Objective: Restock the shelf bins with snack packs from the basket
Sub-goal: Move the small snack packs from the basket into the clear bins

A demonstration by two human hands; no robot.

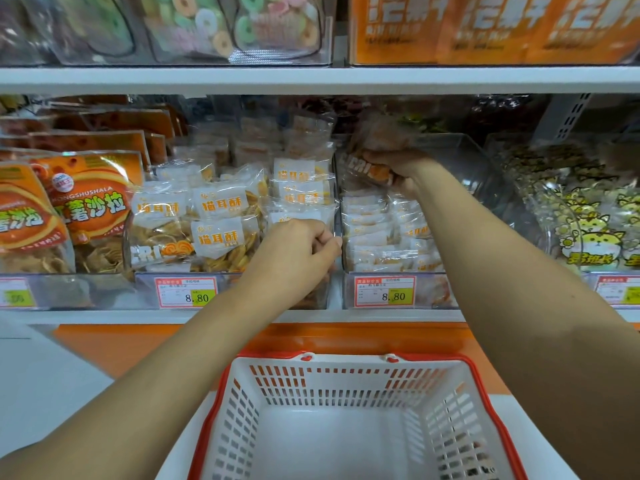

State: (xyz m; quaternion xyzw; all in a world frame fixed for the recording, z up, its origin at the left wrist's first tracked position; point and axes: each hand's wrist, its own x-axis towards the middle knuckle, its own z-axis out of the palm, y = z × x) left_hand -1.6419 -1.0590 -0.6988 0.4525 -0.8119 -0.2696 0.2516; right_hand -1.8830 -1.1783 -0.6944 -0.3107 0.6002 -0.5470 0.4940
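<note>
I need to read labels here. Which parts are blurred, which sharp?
Head view: the right hand and its pack are motion-blurred; top-shelf bags and orange boxes are soft; price tags, middle-bin packs and basket are sharp.

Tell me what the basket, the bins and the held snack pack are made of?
The basket looks like hard plastic: matte white, slotted walls. The bins look like clear glossy rigid plastic, maybe acrylic. The held snack pack looks like thin crinkly clear film.

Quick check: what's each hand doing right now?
Left hand: fingers curled at the bin edge; a grip cannot be told.
Right hand: grips a clear snack pack.
</note>
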